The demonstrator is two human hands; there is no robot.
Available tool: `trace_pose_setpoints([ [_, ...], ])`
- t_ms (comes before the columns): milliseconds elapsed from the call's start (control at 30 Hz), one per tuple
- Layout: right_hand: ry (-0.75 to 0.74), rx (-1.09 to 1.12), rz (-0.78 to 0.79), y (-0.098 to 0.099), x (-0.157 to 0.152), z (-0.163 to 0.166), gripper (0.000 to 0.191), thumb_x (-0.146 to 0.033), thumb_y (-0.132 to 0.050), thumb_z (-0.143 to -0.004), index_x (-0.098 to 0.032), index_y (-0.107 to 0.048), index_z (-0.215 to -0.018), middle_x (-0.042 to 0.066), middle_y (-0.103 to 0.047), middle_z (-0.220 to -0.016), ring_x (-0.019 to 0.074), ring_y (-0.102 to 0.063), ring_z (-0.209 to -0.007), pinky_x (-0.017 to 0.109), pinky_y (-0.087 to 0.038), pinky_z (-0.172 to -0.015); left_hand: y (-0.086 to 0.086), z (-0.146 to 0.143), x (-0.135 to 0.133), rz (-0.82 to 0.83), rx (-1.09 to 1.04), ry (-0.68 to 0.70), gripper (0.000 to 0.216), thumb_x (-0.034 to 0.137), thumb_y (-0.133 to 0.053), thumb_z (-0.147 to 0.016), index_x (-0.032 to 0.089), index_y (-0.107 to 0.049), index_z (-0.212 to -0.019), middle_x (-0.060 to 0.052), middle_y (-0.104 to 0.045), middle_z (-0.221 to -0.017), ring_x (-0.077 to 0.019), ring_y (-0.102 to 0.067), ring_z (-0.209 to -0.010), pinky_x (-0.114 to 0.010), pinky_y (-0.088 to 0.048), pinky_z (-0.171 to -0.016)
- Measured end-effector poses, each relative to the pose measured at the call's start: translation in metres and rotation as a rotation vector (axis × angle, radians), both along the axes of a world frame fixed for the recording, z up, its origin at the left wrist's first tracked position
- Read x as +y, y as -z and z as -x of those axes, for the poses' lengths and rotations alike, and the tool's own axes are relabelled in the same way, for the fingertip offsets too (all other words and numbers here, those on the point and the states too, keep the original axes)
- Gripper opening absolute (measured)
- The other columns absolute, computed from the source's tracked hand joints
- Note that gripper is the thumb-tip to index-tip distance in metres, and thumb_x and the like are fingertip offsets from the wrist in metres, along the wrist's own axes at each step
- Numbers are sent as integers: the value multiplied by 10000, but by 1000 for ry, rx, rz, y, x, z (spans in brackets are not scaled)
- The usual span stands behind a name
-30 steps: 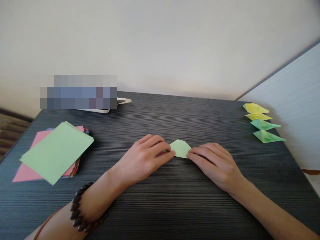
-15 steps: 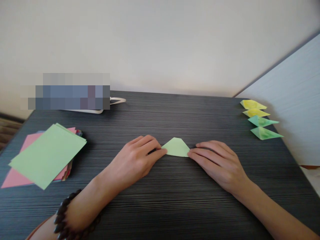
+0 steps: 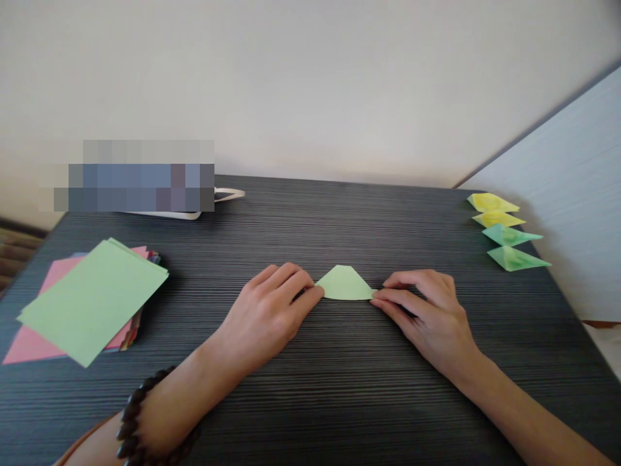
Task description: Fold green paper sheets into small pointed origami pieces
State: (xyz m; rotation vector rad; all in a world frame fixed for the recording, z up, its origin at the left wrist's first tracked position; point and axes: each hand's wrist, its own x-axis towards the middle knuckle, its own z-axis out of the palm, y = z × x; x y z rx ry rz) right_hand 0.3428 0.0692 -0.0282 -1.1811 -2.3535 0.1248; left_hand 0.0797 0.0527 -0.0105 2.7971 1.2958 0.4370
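A small folded piece of light green paper (image 3: 345, 283) lies at the middle of the dark table, flat-topped with slanting sides and a long near edge. My left hand (image 3: 272, 301) pinches its left corner between thumb and fingers. At the right corner, my right hand (image 3: 427, 310) grips the paper with thumb and index finger, its other fingers curled above. Both corner tips are hidden under the fingers.
On the left lies a stack of pink paper (image 3: 58, 272) with light green sheets (image 3: 92, 301) on top. Several folded paper shapes, yellow (image 3: 493, 202) and green (image 3: 518, 259), line the right edge. A blurred-out object (image 3: 140, 188) stands at the back left.
My right hand has shifted slightly right and its fingers have bunched from nearly flat into a pinch at the paper's right corner. My left hand has hardly moved.
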Motion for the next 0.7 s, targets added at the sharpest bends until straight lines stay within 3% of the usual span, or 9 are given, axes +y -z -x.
trace_pose_setpoints([
  [133, -37, -22, 14, -2, 1, 0, 96, -224, -614, -838, -272, -672, -897, 16, -644, -931, 179, -579, -840, 375, -383, -805, 1, 2, 0, 23, -34, -15, 176, 156, -480, -910, 196, -617, -1013, -36, -623, -926, -203, -553, -897, -342, -463, -748],
  [233, 10, 4, 132, -4, 3, 4, 80, -256, -581, -850, -251, -657, -874, 43, -599, -988, 203, -568, -915, 392, -388, -825, 2, 0, 2, 67, -92, -41, 147, 182, -486, -912, 195, -618, -976, -38, -621, -936, -193, -540, -897, -340, -468, -782],
  [433, 130, 28, 285, -6, 6, 13, 77, -273, -560, -832, -226, -605, -791, 62, -553, -1030, 242, -535, -978, 441, -373, -843, 3, -5, 4, 160, -192, -175, 136, 227, -471, -910, 171, -594, -894, -68, -556, -930, -198, -496, -876, -377, -468, -813],
  [700, 214, 46, 339, -8, 8, 21, 83, -245, -584, -789, -215, -594, -712, 60, -542, -993, 249, -533, -952, 453, -376, -833, 0, -18, 1, 214, -173, -356, 125, 226, -492, -855, 162, -589, -810, -105, -457, -1097, -259, -449, -1014, -473, -419, -888],
])
